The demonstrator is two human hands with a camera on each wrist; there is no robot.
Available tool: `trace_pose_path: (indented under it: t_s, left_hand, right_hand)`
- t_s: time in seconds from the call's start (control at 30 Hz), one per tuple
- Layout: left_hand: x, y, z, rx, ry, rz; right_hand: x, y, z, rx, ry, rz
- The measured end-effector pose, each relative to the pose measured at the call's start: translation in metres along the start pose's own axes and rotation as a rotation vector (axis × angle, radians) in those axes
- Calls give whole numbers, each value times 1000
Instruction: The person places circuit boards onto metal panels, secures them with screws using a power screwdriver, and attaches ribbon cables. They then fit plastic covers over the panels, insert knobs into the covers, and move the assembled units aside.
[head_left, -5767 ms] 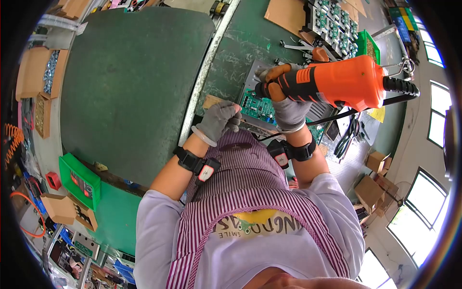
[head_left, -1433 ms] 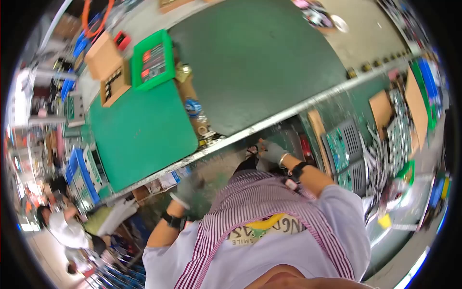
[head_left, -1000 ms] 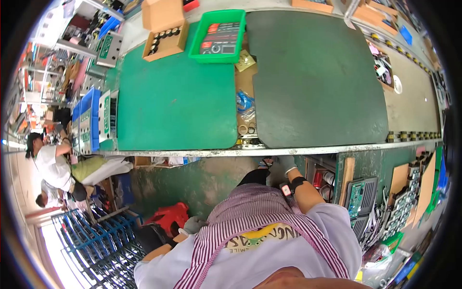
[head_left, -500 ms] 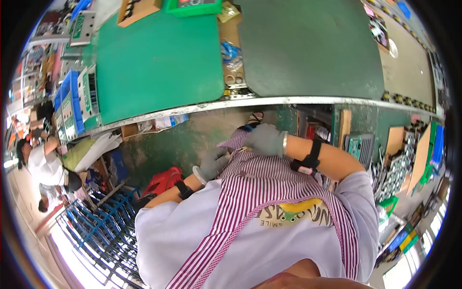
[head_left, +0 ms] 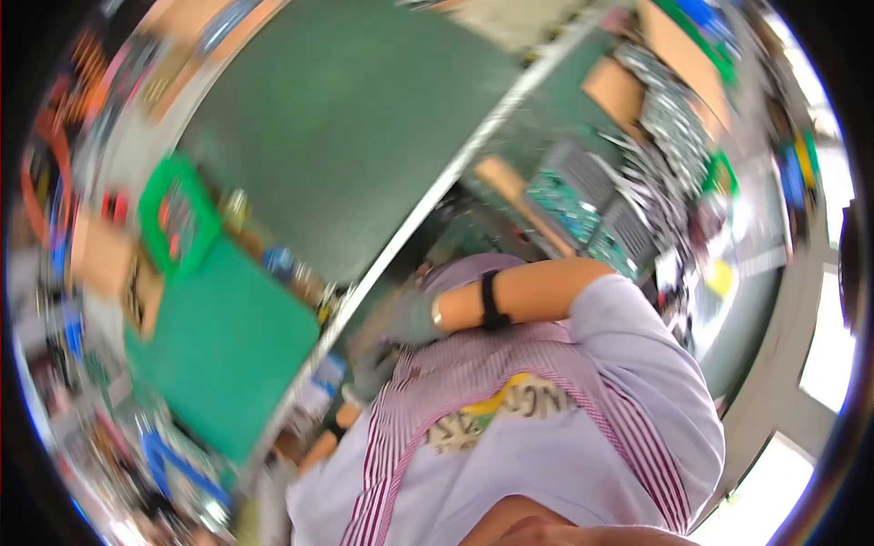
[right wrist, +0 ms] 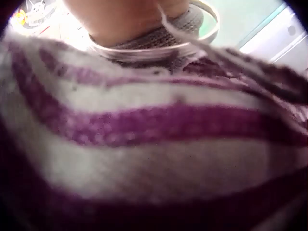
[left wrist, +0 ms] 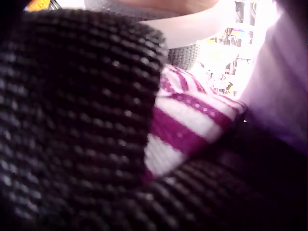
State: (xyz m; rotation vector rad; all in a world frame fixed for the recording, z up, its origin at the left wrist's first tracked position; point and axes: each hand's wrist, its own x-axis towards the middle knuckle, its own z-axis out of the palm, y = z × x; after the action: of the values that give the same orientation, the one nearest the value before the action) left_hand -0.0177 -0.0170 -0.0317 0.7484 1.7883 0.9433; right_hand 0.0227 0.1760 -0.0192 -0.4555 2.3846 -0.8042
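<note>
In the head view both gloved hands are blurred at the lower front of the purple-and-white striped apron (head_left: 510,344). My left hand (head_left: 369,373) is partly hidden behind the right and low beside the apron. In the left wrist view its grey knit fingers (left wrist: 82,110) lie close round a fold of striped apron cloth (left wrist: 187,120). My right hand (head_left: 410,314) reaches across the body to the left side. In the right wrist view apron cloth (right wrist: 159,125) covers most of it, below a thin silver bangle (right wrist: 154,50); I cannot tell how its fingers lie.
A long metal-edged bench with a dark green mat (head_left: 337,118) runs ahead. A green tray (head_left: 177,218) and an open carton (head_left: 123,259) stand at the left. Circuit boards (head_left: 564,205) and grey housings lie at the right.
Earlier, my right hand held an orange power tool over a circuit board; it has been let go. Since then I have turned about, and both hands have come to the apron, most recently shifting left.
</note>
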Motion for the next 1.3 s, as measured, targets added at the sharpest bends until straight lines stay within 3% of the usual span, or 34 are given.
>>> trace_pose_path:
  t_s: [0.03, 0.07, 0.1, 0.13, 0.17, 0.2, 0.23, 0.27, 0.3, 0.33, 0.37, 0.4, 0.43, 0.5, 0.6, 0.7, 0.8, 0.83, 0.87, 0.93, 1.0, 1.03, 1.13, 1.23, 1.27, 1.3]
  left_hand:
    - [9, 1, -7, 93, -110, -51]
    - [18, 5, -9, 276, -98, 40]
    - [25, -16, -10, 329, -181, -92]
    - [35, -42, -13, 405, -240, -132]
    - [41, -30, -17, 606, -201, 16]
    - [51, 41, -16, 727, -267, -138]
    - [63, 28, -21, 720, -259, 27]
    - [74, 14, -27, 706, -240, 187]
    - [86, 28, -27, 698, -251, 236]
    - [97, 53, -24, 688, -256, 279]
    - [105, 77, -20, 678, -258, 317]
    - [112, 94, -12, 663, -256, 362]
    - [120, 111, -4, 647, -249, 406]
    - [131, 150, 17, 625, -261, 413]
    - [150, 190, 56, 681, -392, 427]
    - [167, 220, 96, 731, -476, 534]
    - [181, 243, 128, 766, -518, 522]
    - [186, 246, 135, 762, -513, 536]
    - [189, 247, 141, 756, -505, 548]
    - [198, 246, 147, 767, -449, 570]
    - [208, 245, 151, 780, -372, 637]
    - [215, 241, 151, 760, -373, 572]
    - [237, 234, 155, 893, -159, 729]
    - [260, 228, 157, 990, -206, 673]
    - [267, 224, 158, 1047, -221, 685]
    - [273, 221, 160, 1100, -239, 701]
  right_hand:
    - [10, 20, 25, -46, 103, -100]
    - [1, 27, 14, -99, 218, -114]
    - [-17, 32, -1, -166, 319, -137]
    - [-47, 32, -23, -56, 397, 44]
    - [-82, 28, -48, 57, 477, 208]
    - [-114, 32, -60, 174, 552, 350]
    - [-146, 49, -60, 294, 693, 486]
    - [-183, 67, -55, 408, 833, 608]
    - [-217, 85, -40, 371, 986, 913]
    - [-258, 112, -15, 212, 1155, 995]
    - [-303, 132, 0, 260, 1167, 1168]
    - [-348, 143, 18, 411, 1400, 1095]
    - [-382, 144, 22, 278, 1443, 1317]
    - [-432, 153, 24, 366, 1422, 1584]
    - [-468, 196, 20, 388, 1267, 1650]
    - [-467, 242, 9, 385, 893, 1831]
    - [-465, 275, 20, 367, 723, 1849]
    - [-467, 281, 19, 369, 576, 1884]
    - [-479, 281, 31, 423, 807, 1808]
    - [-505, 242, 22, 471, 951, 1613]
    - [-533, 219, 18, 516, 1144, 1565]
    - [-548, 213, 22, 644, 1336, 1484]
    - [-572, 172, 16, 830, 1946, 1106]
    - [-543, 148, 7, 831, 2109, 794]
    - [-521, 138, 2, 732, 2013, 874]
    - [-497, 132, 0, 446, 1804, 1079]
